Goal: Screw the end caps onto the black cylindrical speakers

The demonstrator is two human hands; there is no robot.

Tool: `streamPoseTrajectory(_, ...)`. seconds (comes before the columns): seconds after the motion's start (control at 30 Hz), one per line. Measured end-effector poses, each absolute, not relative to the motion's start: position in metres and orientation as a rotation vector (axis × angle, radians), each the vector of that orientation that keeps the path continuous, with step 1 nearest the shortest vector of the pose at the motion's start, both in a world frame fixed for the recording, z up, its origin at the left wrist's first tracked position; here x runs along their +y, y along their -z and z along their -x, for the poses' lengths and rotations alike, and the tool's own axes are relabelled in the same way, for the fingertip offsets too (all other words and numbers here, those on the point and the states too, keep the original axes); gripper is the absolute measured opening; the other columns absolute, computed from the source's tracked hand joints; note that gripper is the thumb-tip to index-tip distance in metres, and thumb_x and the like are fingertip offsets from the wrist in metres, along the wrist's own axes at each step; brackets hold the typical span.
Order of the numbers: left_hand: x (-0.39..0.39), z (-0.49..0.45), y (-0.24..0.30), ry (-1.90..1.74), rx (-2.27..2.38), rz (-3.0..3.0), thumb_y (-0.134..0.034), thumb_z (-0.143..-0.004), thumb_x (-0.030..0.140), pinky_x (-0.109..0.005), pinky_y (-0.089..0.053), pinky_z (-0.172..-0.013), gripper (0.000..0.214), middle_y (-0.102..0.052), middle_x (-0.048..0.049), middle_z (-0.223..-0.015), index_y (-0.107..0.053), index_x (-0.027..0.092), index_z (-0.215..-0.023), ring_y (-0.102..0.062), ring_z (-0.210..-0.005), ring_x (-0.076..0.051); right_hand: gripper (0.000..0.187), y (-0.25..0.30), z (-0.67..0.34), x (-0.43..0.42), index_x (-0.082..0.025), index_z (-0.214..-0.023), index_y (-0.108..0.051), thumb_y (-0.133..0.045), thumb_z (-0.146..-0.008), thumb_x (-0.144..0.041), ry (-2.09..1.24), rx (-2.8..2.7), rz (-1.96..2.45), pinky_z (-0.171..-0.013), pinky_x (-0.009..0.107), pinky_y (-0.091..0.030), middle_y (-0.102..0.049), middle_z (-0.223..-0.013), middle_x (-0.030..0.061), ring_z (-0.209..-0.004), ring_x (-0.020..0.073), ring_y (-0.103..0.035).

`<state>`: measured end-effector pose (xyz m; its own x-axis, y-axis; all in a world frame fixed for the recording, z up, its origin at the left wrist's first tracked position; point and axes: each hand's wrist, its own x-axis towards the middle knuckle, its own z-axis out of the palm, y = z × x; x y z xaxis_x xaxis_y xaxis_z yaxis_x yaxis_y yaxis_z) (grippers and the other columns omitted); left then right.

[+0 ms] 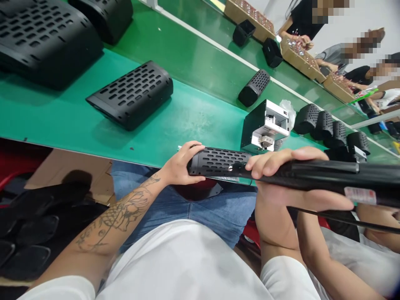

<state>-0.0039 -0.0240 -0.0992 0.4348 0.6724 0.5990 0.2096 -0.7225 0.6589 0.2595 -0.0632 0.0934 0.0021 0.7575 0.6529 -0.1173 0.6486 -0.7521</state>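
My left hand (184,164) grips the end of a black perforated plastic housing (218,160) at the table's front edge, thumb on the near side and fingers over the top. In my right hand (278,171) is a black electric screwdriver (325,173), held level with its tip pointing left over the housing's slotted face. A small bright spot shows near the tip; whether the bit touches the housing I cannot tell. Just beyond my right hand stands a black and white screw feeder (265,127).
Another slotted housing (134,96) lies on the green table (200,121), with larger ones (46,41) at far left. Several housings (331,129) stand at right. Across a white rail, co-workers (303,39) handle parts from cardboard boxes (300,56). A co-worker's arm (315,241) is close on my right.
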Motion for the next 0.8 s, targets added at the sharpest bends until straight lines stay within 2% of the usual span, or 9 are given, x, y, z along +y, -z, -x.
streamPoseTrajectory(0.07, -0.024, 0.004, 0.100, -1.248, 0.723, -2.182, -0.103, -0.088, 0.052, -0.069, -0.061, -0.128, 0.113, -0.056, -0.0249, -0.168, -0.044, 0.027, -0.181, -0.064, -0.156, -0.047, 0.063, -0.089, -0.240, -0.070, -0.038, -0.130, -0.082, -0.079, -0.094, -0.090, -0.848, -1.448, 0.518, -0.061, 0.046, -0.067, -0.074, -0.073, -0.0007, -0.053, 0.0235, -0.066)
streamPoseTrajectory(0.17, -0.024, 0.003, 0.102, -1.257, 0.721, -2.158, -0.103, -0.088, 0.052, -0.068, -0.060, -0.130, 0.113, -0.055, -0.0247, -0.169, -0.043, 0.028, -0.182, -0.065, -0.156, -0.046, 0.069, -0.079, -0.221, -0.068, -0.036, -0.135, -0.081, -0.071, -0.098, -0.093, -0.944, -1.488, 0.436, -0.066, 0.046, -0.070, -0.076, -0.077, -0.0003, -0.056, 0.0220, -0.067)
streamPoseTrajectory(0.3, -0.026, 0.000, 0.104, -1.264, 0.742, -2.129, -0.101, -0.088, 0.049, -0.068, -0.059, -0.131, 0.111, -0.056, -0.0238, -0.170, -0.045, 0.028, -0.181, -0.064, -0.157, -0.046, 0.078, -0.065, -0.207, -0.057, -0.038, -0.132, -0.077, -0.070, -0.089, -0.103, -0.954, -1.542, 0.445, -0.062, 0.043, -0.070, -0.072, -0.071, -0.0042, -0.049, 0.0191, -0.063)
streamPoseTrajectory(0.5, -0.026, -0.002, 0.108, -1.249, 0.753, -2.138, -0.100, -0.090, 0.052, -0.067, -0.060, -0.131, 0.110, -0.056, -0.0246, -0.170, -0.044, 0.027, -0.181, -0.063, -0.158, -0.047, 0.061, -0.053, -0.193, -0.049, -0.032, -0.126, -0.079, -0.083, -0.095, -0.085, -0.976, -1.502, 0.343, -0.054, 0.036, -0.066, -0.074, -0.070, -0.0038, -0.048, 0.0180, -0.066)
streamPoseTrajectory(0.63, -0.025, -0.001, 0.108, -1.216, 0.769, -2.153, -0.101, -0.088, 0.054, -0.067, -0.061, -0.129, 0.114, -0.054, -0.0250, -0.171, -0.042, 0.027, -0.182, -0.064, -0.157, -0.047, 0.070, -0.053, -0.192, -0.048, -0.034, -0.114, -0.077, -0.083, -0.084, -0.097, -1.006, -1.491, 0.397, -0.051, 0.037, -0.062, -0.072, -0.068, -0.0042, -0.045, 0.0179, -0.061)
streamPoseTrajectory(0.7, -0.025, -0.001, 0.108, -1.210, 0.774, -2.157, -0.101, -0.088, 0.055, -0.066, -0.061, -0.128, 0.115, -0.054, -0.0250, -0.171, -0.041, 0.027, -0.182, -0.064, -0.156, -0.048, 0.070, -0.054, -0.192, -0.048, -0.033, -0.112, -0.076, -0.086, -0.082, -0.096, -1.050, -1.489, 0.384, -0.052, 0.037, -0.062, -0.072, -0.069, -0.0046, -0.046, 0.0175, -0.062)
streamPoseTrajectory(0.8, -0.025, -0.002, 0.109, -1.203, 0.790, -2.156, -0.101, -0.086, 0.055, -0.064, -0.062, -0.127, 0.116, -0.055, -0.0242, -0.170, -0.043, 0.027, -0.182, -0.065, -0.156, -0.048, 0.054, -0.056, -0.189, -0.047, -0.031, -0.111, -0.078, -0.086, -0.095, -0.082, -1.114, -1.488, 0.383, -0.057, 0.035, -0.064, -0.073, -0.070, -0.0042, -0.049, 0.0169, -0.065)
